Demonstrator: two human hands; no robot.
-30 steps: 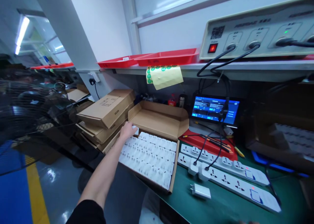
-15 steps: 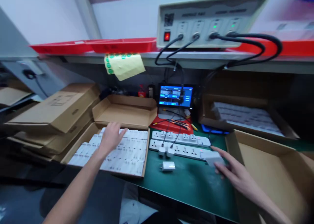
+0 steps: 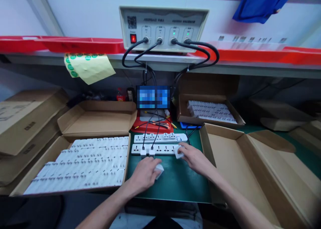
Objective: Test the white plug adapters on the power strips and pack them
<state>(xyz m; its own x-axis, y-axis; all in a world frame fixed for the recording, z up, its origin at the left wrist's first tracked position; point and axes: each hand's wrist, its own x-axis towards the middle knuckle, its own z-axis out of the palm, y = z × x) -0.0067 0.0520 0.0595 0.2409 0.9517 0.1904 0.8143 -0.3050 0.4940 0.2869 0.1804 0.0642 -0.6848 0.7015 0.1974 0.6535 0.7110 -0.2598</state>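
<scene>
Hands are apart here: left hand (image 3: 143, 175) has its fingers round a white charger (image 3: 159, 170) low over the green table (image 3: 185, 185), right hand (image 3: 196, 158) is pinching a second charger (image 3: 178, 152) by the front power strip (image 3: 163, 150). There's a packed carton (image 3: 127, 163) left of the left hand, and an open box (image 3: 233, 160) just right of the other.

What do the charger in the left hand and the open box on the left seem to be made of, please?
The charger in the left hand looks like hard plastic, perhaps satin: its white faces appear smooth. The open box on the left is probably cardboard, matte and brown, with folded flaps on its lid.
</scene>
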